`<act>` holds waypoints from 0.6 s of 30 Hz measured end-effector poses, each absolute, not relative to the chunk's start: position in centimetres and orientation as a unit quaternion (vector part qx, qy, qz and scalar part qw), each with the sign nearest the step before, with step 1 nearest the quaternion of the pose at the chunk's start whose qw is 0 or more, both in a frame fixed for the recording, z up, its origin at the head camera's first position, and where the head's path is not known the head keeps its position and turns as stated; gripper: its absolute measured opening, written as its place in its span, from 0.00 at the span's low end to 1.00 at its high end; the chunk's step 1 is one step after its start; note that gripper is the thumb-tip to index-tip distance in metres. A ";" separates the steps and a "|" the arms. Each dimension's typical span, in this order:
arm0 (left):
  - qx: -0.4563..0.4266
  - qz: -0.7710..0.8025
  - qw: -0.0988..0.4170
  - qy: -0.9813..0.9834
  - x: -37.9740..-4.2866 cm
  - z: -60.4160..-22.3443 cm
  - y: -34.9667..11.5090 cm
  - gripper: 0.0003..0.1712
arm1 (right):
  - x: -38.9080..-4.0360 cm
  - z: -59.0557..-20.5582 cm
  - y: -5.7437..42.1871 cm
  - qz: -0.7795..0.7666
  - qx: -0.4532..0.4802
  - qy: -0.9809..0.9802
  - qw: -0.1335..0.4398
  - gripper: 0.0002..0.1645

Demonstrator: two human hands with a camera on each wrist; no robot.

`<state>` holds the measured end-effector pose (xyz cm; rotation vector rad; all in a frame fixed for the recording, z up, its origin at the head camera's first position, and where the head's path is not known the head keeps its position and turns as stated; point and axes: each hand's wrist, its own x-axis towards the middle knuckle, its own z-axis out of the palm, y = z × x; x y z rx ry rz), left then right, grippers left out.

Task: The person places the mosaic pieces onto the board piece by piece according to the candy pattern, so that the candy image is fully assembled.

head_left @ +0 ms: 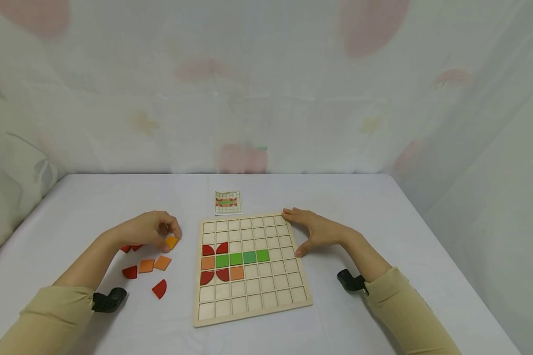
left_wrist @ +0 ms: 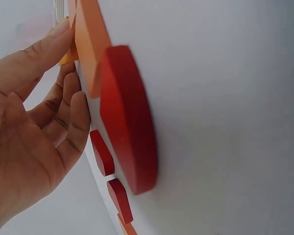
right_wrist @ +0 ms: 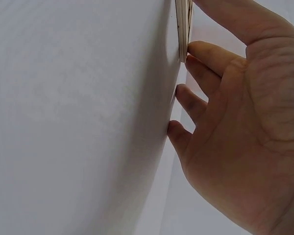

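With thumb and fingers my left hand (head_left: 147,230) pinches a yellow-orange square tile (head_left: 171,242) at the table, left of the wooden grid board (head_left: 253,302). In the left wrist view that tile (left_wrist: 66,58) is mostly covered by the thumb. Against the board's upper right corner and right edge rests my right hand (head_left: 320,230), fingers spread and thumb apart. The board's left part bears red quarter-circle tiles (head_left: 208,277), orange squares (head_left: 237,272) and a row of green squares (head_left: 236,259). In the right wrist view, fingertips touch the board's edge (right_wrist: 183,29).
Below the left hand lie loose orange squares (head_left: 146,266) and red quarter-circles (head_left: 159,289); two more red pieces (head_left: 125,249) are partly hidden by the left forearm. A small pattern card (head_left: 228,202) lies behind the board on the white table (head_left: 360,315).
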<state>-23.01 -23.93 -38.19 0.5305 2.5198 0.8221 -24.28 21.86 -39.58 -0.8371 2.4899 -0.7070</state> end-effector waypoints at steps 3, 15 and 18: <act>0.193 0.302 0.218 0.908 -22.9 -38.0 -23.8 0.15 | -24.3 -39.6 21.8 -0.255 -0.301 0.895 0.210 0.66; 0.180 0.294 0.202 0.917 -22.7 -37.7 -23.7 0.11 | -24.4 -39.7 21.9 -0.247 -0.301 0.898 0.207 0.67; 0.181 0.294 0.200 0.917 -22.7 -37.6 -23.8 0.09 | -24.4 -39.6 21.9 -0.246 -0.301 0.898 0.207 0.66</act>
